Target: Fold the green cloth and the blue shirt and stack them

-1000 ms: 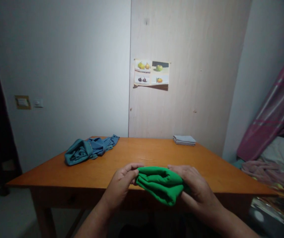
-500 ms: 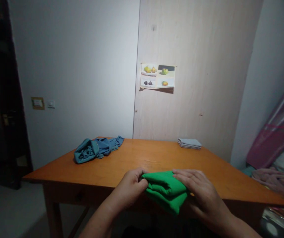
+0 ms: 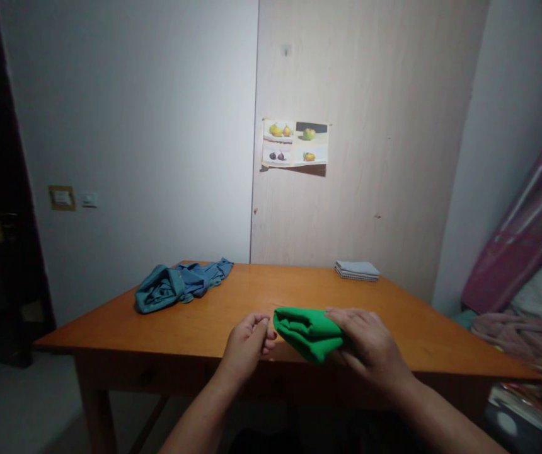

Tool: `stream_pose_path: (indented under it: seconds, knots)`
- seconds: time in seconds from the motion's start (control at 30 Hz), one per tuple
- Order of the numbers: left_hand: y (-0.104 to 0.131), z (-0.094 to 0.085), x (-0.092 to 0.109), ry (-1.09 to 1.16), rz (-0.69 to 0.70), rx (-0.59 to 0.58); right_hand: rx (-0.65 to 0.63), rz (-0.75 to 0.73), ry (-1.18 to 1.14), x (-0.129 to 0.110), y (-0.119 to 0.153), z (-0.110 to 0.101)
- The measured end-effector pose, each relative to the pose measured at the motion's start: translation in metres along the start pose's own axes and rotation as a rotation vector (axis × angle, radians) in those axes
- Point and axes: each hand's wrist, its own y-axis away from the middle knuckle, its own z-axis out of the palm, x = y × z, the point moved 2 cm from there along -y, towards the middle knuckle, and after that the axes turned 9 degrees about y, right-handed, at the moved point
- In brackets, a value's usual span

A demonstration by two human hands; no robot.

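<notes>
A folded green cloth (image 3: 306, 328) is held above the table's near edge, its rolled layers facing left and one corner hanging down. My right hand (image 3: 370, 340) grips its right side, fingers over the top and the thumb mostly hidden below. Just left of the cloth is my left hand (image 3: 251, 340), fingers curled in and thumb against them. A small gap shows between that hand and the cloth, and I see nothing in its fingers.
The orange wooden table (image 3: 271, 287) bears a crumpled blue garment (image 3: 183, 284) at back left and a folded checked cloth (image 3: 357, 271) at back right. Fruit pictures (image 3: 294, 144) hang on the wall behind. Bedding (image 3: 521, 334) lies to the right.
My left hand has let go of the green cloth's left end. My right hand has lifted the cloth slightly up and forward, and the view has shifted a little.
</notes>
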Motion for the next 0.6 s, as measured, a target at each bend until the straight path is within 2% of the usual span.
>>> stream_pose_path:
  seconds: [0.07,0.2,0.33,0.47,0.6]
  knots:
    - [-0.005,-0.004,-0.009,0.035,-0.015,0.055,-0.007,0.004,0.04,0.006,-0.008,0.01]
    - [-0.012,-0.008,-0.031,0.055,0.0,0.059,-0.077,-0.028,0.116,0.012,-0.026,0.037]
    - [-0.013,-0.012,-0.041,-0.139,0.119,0.083,-0.114,0.011,0.221,0.016,-0.035,0.068]
    - [-0.009,-0.017,-0.036,-0.414,0.199,0.027,-0.176,0.11,0.29,0.007,-0.025,0.092]
    - [-0.006,-0.021,-0.031,-0.603,0.266,-0.034,-0.277,0.157,0.224,-0.008,-0.004,0.095]
